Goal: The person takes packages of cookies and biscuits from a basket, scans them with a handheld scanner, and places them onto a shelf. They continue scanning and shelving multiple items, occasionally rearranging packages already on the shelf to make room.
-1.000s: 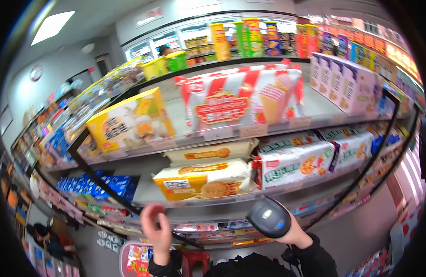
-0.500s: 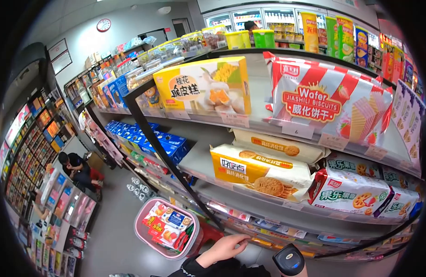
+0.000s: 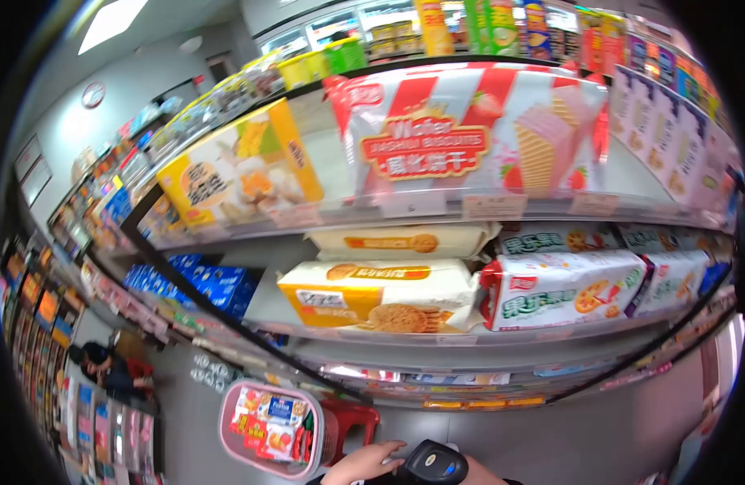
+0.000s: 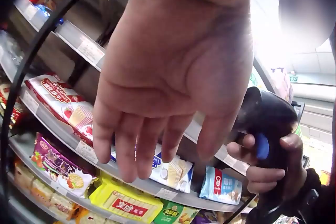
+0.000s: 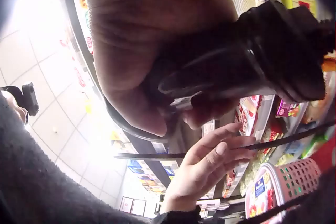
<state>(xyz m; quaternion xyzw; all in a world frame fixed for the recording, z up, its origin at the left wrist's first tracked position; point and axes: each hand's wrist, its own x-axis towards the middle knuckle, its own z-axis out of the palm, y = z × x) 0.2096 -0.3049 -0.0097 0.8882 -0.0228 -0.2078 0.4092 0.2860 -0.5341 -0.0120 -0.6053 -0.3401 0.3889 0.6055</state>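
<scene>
My right hand grips a black handheld barcode scanner by its handle. In the left wrist view, the fingers of that hand wrap around the handle below the scanner's dark head. My left hand holds nothing, its fingers extended and palm showing. In the head view the left hand is low, close beside the scanner. Ahead on the upper shelf stands a red-and-white pack of wafer biscuits. Below it sit a yellow-and-white pack of digestive biscuits and a white pack of fruit biscuits.
Left of the wafers stands a yellow pastry box; purple-white boxes are at right. A pink basket of snack packs sits by a red stool. A black bar runs across the shelf front. A seated person is further left.
The head view swung left, then back toward the shelves. My left hand has come down from in front of the lower shelf to beside the scanner, which also sits lower in view.
</scene>
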